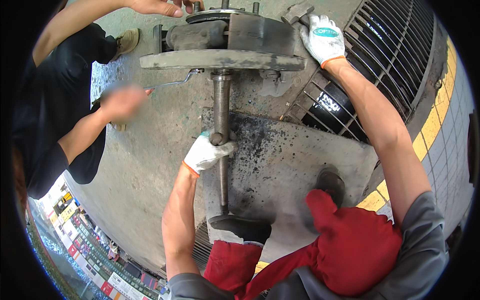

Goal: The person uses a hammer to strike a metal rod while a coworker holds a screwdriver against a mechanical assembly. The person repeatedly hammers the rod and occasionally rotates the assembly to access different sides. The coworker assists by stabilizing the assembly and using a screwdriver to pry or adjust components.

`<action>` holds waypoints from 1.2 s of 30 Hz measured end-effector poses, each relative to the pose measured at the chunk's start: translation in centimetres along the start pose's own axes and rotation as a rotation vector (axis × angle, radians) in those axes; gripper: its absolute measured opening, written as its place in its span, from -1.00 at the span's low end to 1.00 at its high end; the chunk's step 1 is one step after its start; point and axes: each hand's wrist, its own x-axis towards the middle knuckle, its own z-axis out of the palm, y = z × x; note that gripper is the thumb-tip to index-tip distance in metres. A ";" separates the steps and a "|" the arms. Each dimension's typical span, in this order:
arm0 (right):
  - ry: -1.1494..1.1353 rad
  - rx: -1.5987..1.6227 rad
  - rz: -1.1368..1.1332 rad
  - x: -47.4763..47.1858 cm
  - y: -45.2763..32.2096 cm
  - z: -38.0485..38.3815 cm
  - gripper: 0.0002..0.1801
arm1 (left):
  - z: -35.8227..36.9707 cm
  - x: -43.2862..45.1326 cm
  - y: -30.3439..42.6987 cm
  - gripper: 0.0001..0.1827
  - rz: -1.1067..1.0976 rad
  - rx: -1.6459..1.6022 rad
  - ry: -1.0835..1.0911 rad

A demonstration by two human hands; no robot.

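At the top centre stands a worn brake drum-and-hub assembly with a flat backing plate [225, 60] and threaded studs. A long steel shaft [222, 97] runs from the plate down to my shoe. My left hand [210, 152], in a white knit glove with an orange cuff, is closed around the shaft near a round metal boss [216, 138]. My right hand [325, 39], gloved the same way, grips the handle of a hammer whose steel head [297, 13] shows beside the assembly; most of the handle is hidden.
Another person on the left has one hand [155, 7] by the studs and another near a bent wrench [174, 81] under the plate. A metal floor grate [390, 45] lies at the right. A stained metal sheet [285, 150] lies under my shoes, beside a yellow line [431, 133].
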 end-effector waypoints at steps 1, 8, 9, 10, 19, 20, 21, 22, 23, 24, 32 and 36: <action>0.007 0.003 -0.006 0.0 0.0 0.0 -0.51 | 0.0 0.1 -0.2 -0.76 0.007 0.006 -0.007; -0.024 -0.016 0.011 0.0 -0.4 0.0 -0.52 | 0.2 0.3 -1.4 -0.76 0.051 0.126 0.043; -0.026 -0.020 0.011 0.0 -0.3 -0.1 -0.52 | 0.2 0.3 -1.1 -0.74 0.059 0.139 0.047; -0.028 -0.024 0.011 0.0 -0.3 -0.1 -0.52 | 0.3 0.2 -0.7 -0.72 0.064 0.173 0.056; -0.048 -0.012 0.001 0.0 -0.3 -0.1 -0.52 | 1.9 -2.1 1.7 -0.58 0.210 0.469 0.432; -0.041 -0.010 0.003 -0.1 -0.3 -0.2 -0.52 | 2.0 -2.5 2.1 -0.58 0.216 0.452 0.495; -0.032 -0.006 0.005 0.0 -0.2 -0.2 -0.51 | 2.1 -2.8 2.7 -0.59 0.224 0.435 0.560; -0.023 -0.001 0.007 0.0 -0.2 -0.3 -0.51 | 2.1 -3.2 3.3 -0.60 0.209 0.398 0.608; -0.023 -0.006 0.004 -0.1 -0.2 -0.3 -0.51 | 2.2 -3.7 3.7 -0.65 0.271 0.366 0.607; -0.021 -0.011 0.002 -0.1 -0.3 -0.4 -0.51 | 2.2 -4.1 4.0 -0.69 0.333 0.336 0.606; -0.059 -0.044 -0.012 0.3 -0.1 -1.0 -0.53 | 5.3 -7.6 10.6 -0.79 1.075 0.318 0.327; -0.093 -0.027 -0.029 0.8 0.1 -1.1 -0.50 | 6.8 -6.2 12.9 -0.49 1.305 0.362 0.354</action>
